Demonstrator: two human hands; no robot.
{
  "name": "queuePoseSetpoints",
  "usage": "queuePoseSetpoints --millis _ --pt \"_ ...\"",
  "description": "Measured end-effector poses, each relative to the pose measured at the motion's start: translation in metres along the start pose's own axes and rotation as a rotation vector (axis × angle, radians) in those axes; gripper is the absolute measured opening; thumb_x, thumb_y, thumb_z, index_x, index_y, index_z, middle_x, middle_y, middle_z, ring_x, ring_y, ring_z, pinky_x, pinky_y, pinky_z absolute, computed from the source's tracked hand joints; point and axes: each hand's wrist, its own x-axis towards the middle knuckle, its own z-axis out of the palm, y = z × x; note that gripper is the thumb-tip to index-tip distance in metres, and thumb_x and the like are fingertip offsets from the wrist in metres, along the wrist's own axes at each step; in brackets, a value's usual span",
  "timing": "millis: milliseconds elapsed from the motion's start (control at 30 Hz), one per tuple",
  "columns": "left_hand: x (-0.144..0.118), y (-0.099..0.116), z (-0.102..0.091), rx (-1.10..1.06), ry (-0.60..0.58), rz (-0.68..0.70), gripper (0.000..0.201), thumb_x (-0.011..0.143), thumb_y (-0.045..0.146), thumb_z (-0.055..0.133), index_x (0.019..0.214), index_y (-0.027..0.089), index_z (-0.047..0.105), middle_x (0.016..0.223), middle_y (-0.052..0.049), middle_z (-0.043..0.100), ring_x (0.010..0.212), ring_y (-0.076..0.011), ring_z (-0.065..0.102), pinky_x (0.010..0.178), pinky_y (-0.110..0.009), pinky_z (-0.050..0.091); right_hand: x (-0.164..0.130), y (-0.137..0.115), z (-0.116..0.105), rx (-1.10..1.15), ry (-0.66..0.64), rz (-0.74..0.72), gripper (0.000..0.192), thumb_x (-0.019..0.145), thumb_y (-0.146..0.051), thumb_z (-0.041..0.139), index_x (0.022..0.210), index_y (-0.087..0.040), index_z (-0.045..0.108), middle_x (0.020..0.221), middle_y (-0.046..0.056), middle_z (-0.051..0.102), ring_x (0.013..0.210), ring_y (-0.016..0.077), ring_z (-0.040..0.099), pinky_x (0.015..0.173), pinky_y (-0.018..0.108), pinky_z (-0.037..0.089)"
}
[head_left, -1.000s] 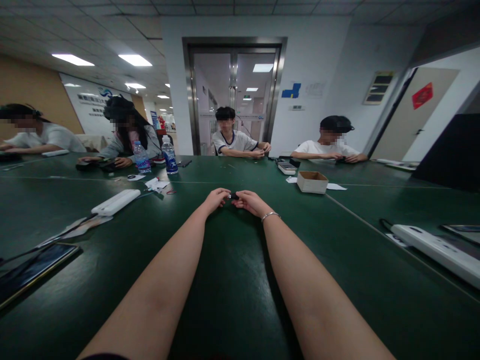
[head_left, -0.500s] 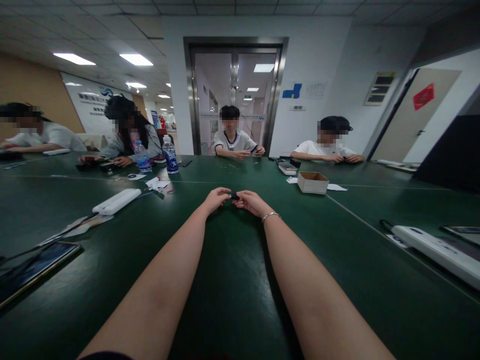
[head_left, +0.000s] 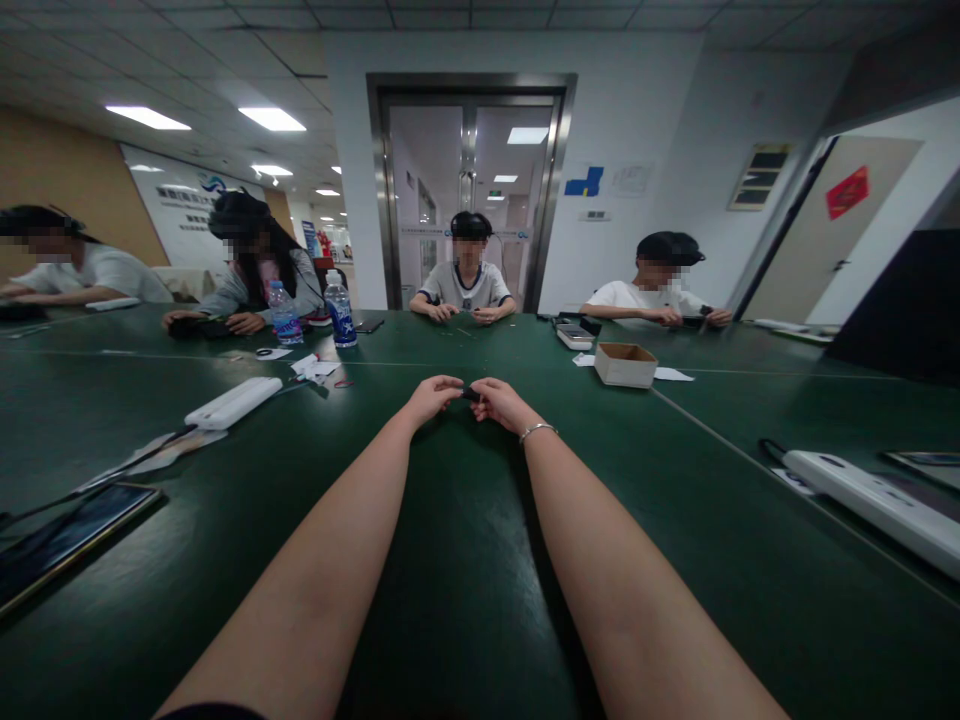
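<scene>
The left hand [head_left: 430,402] and right hand [head_left: 501,404] come together over the green bench [head_left: 465,560], fingers nearly closed, pinching a small black object [head_left: 470,394] between them. Lettering on the blue-labelled bottle [head_left: 341,322] is too small to read; the wall sign [head_left: 180,215] carries a blue logo and blurred characters.

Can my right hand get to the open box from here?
Probably yes: nothing seems to stand between your right hand and the open box, but that hand holds a small dark object.
</scene>
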Motion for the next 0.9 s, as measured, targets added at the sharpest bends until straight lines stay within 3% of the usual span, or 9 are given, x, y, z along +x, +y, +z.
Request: queuePoseSetpoints --millis 100,267,433,533,667,833,900 --pt "0.0011 -0.0011 0.0004 -0.004 -0.005 0.003 0.030 0.063 0.024 0.061 0.090 0.013 0.063 0.068 -0.001 0.058 0.052 -0.0068 0.043 0.048 -0.019 0.034 -0.0005 0.0000 -0.0007 0.048 -0.012 -0.005 0.024 0.076 -0.011 0.061 0.091 -0.017 0.043 0.059 -0.002 0.055 0.044 0.0101 0.056 0.044 0.021 0.051" --pt "0.0028 -0.0037 0.0004 -0.008 -0.010 0.010 0.029 0.063 0.029 0.062 0.085 0.011 0.065 0.062 -0.001 0.056 0.050 -0.0069 0.041 0.047 -0.020 0.033 -0.0012 -0.0009 0.0019 -0.021 -0.007 -0.007 0.009 0.084 -0.018 0.052 0.084 -0.016 0.043 0.056 -0.002 0.052 0.037 0.0098 0.051 0.035 0.021 0.047" --pt "0.0049 -0.0068 0.0001 0.009 0.004 0.020 0.031 0.062 0.036 0.064 0.079 0.011 0.064 0.064 -0.002 0.058 0.050 -0.0068 0.042 0.048 -0.021 0.034 0.0007 -0.0009 0.0045 -0.011 0.026 -0.013 0.024 0.076 -0.012 0.059 0.091 -0.018 0.041 0.061 -0.003 0.053 0.041 0.0095 0.054 0.038 0.020 0.049" --pt "0.0056 -0.0074 -0.0002 0.018 0.005 0.022 0.030 0.063 0.037 0.063 0.078 0.011 0.064 0.065 -0.002 0.058 0.050 -0.0069 0.042 0.048 -0.021 0.034 0.0020 -0.0005 0.0035 -0.037 0.004 0.017 0.016 0.082 -0.023 0.054 0.090 -0.018 0.041 0.056 -0.003 0.052 0.038 0.0100 0.052 0.033 0.019 0.045" --pt "0.0057 -0.0079 -0.0008 0.031 -0.001 0.032 0.030 0.062 0.037 0.064 0.077 0.011 0.065 0.061 -0.001 0.056 0.050 -0.0075 0.042 0.049 -0.021 0.034 0.0017 -0.0005 0.0017 -0.031 -0.011 -0.001 0.022 0.077 -0.010 0.057 0.091 -0.019 0.042 0.056 -0.005 0.051 0.040 0.0093 0.052 0.037 0.020 0.048" --pt "0.0062 -0.0090 -0.0004 0.029 0.006 0.036 0.030 0.062 0.038 0.064 0.076 0.012 0.065 0.061 -0.001 0.057 0.051 -0.0079 0.043 0.049 -0.021 0.034 0.0010 -0.0013 0.0011 -0.024 -0.050 0.022 0.014 0.082 -0.021 0.055 0.088 -0.017 0.043 0.055 -0.003 0.051 0.039 0.0097 0.051 0.034 0.019 0.046" --pt "0.0065 -0.0092 -0.0004 0.035 0.003 0.027 0.030 0.062 0.038 0.064 0.076 0.012 0.065 0.061 -0.001 0.057 0.051 -0.0077 0.043 0.049 -0.021 0.034 0.0010 -0.0012 0.0008 -0.032 -0.019 0.010 0.015 0.080 -0.015 0.055 0.089 -0.018 0.043 0.055 -0.004 0.050 0.039 0.0092 0.050 0.034 0.018 0.045"
